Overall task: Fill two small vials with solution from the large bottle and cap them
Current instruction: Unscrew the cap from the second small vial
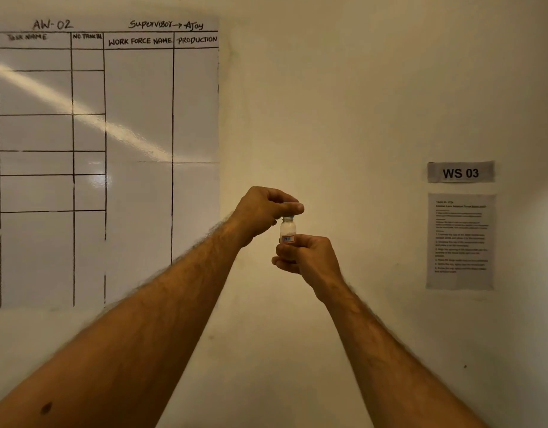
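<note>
Both arms raised in front of a wall, hands meeting mid-air around one small vial (287,229).

Right hand (309,257): grip closed on the vial's lower end, fingers curled round the base, thumb side up. Vial stands upright out of the top of that grip. A small label with an orange/red edge (288,239) shows just above the fingers.

Left hand (265,211): directly above the right grip, fingers and thumb pinched narrow round the vial's top. The cap (287,217) is mostly hidden under the fingertips; only a sliver of a pale rim shows. Cannot tell whether it is seated fully.

Vial contents: looks whitish through the glass, filling most of the visible body. Image too soft to judge the level exactly.

So the vial is held between both grips, bottom in the right, top in the left, touching nothing else.

Surroundings relative to the grips:
- Up and to the left: whiteboard (136,118) with a hand-drawn grid, headers "WORK FORCE NAME" and "PRODUCTION", "AW-02" written at the top. Glare streak runs diagonally across it.
- To the right, a bit above grip height: sign (460,172) reading "WS 03".
- Right, at about grip height, just under that sign: printed instruction sheet (460,240) stuck to the wall, text too small to read.
</note>
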